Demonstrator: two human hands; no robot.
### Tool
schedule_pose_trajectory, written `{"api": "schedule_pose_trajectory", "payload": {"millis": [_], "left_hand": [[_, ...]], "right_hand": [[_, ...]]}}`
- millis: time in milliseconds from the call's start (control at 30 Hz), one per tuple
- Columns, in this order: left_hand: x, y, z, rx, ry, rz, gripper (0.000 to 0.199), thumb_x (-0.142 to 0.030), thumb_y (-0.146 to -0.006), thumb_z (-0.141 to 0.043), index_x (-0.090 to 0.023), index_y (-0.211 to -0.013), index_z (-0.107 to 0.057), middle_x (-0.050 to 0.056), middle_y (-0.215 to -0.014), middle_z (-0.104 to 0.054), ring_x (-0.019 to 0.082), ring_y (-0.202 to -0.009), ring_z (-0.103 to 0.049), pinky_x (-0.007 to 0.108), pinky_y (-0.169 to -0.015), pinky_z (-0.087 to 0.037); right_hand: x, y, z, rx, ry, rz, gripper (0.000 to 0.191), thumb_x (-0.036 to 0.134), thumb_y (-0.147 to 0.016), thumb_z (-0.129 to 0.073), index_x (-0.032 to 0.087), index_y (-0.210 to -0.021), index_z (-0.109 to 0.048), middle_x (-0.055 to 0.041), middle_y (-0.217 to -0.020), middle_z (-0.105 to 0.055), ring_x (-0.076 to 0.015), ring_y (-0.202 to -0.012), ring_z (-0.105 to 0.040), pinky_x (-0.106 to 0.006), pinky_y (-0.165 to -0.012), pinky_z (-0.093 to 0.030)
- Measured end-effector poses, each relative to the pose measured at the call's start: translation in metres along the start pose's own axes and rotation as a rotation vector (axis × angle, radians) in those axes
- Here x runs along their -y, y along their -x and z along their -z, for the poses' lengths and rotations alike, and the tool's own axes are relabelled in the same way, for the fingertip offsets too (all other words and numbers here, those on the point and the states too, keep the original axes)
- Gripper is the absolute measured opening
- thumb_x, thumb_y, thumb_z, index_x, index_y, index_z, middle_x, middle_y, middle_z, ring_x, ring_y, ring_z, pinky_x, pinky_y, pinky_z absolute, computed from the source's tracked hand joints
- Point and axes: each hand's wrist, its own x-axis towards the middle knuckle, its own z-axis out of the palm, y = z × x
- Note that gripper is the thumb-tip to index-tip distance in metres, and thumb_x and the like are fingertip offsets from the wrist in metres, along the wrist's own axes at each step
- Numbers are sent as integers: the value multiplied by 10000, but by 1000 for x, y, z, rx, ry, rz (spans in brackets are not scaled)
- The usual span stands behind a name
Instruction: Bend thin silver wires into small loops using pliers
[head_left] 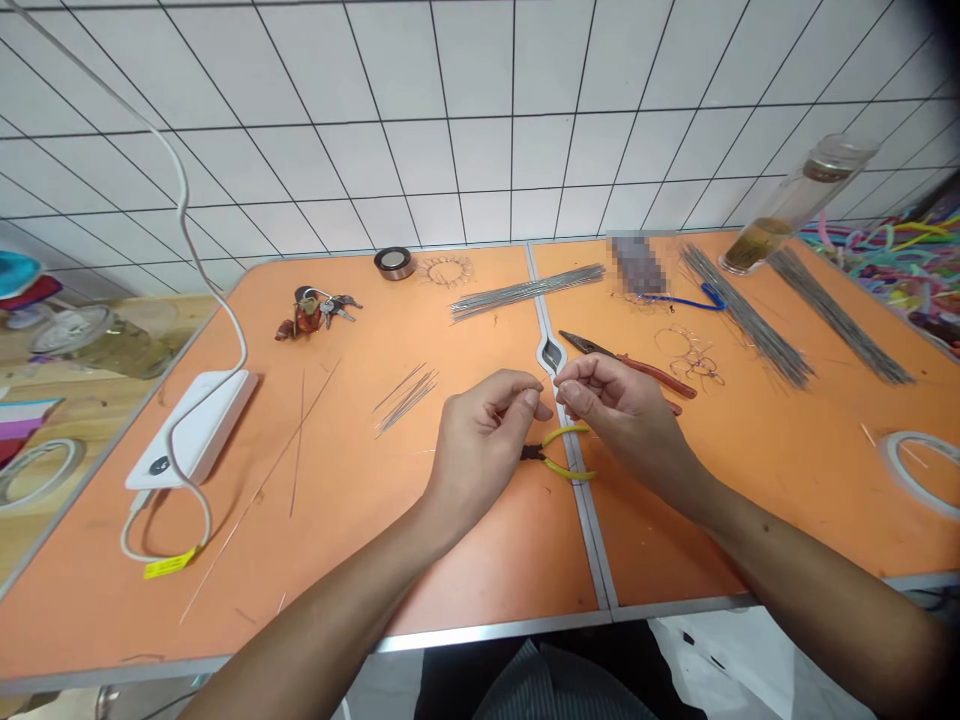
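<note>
My left hand (487, 430) is closed in a pinch above the middle of the orange table (480, 560). Close to its right, my right hand (619, 400) is pinched too, fingertips a short gap apart from the left ones. Whatever they hold is too thin to make out. Yellow-handled pliers (559, 467) lie beneath and between my hands. Red-handled pliers (660, 375) rest just beyond my right hand, partly covered by it. Short wire pieces (409, 400) lie left of my left hand, and a bundle of wires (525, 292) is farther back.
A white power bank (193, 430) with a cable, keys (330, 305) and a tape roll (394, 263) are on the left and back. Toward the right are wire bundles (750, 315), a tilted glass bottle (799, 205), wire loops (694, 360) and a white ring (919, 475).
</note>
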Motion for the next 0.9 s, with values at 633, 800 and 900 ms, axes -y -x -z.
{"api": "schedule_pose_trajectory", "payload": {"millis": [633,800,900], "left_hand": [[4,4,-3,88,-167,-37,179,-246,-1021,-604,-219,-915,-745,2,-786,-777,154,-703,-724,257,-631,-529],[3,0,-2,154,-12,91,143,-253,-988,-643,-193,-928,-758,19,-722,-778,126,-548,-614,234,-509,-451],[1,-7,5,73,33,97,97,-257,-943,-697,-184,-912,-754,21,-721,-778,102,-495,-525,230,-485,-419]], "right_hand": [[-11,0,-2,97,86,-31,124,297,-965,-645,241,-862,-605,26,-777,-590,-157,-711,-527,-315,-640,-406],[-14,-3,7,132,322,119,121,262,-998,-618,238,-879,-612,3,-821,-659,-173,-759,-602,-332,-701,-445],[-16,-10,26,88,476,123,130,347,-1040,-637,231,-1033,-697,-29,-915,-728,-201,-825,-644,-348,-751,-466]]}}
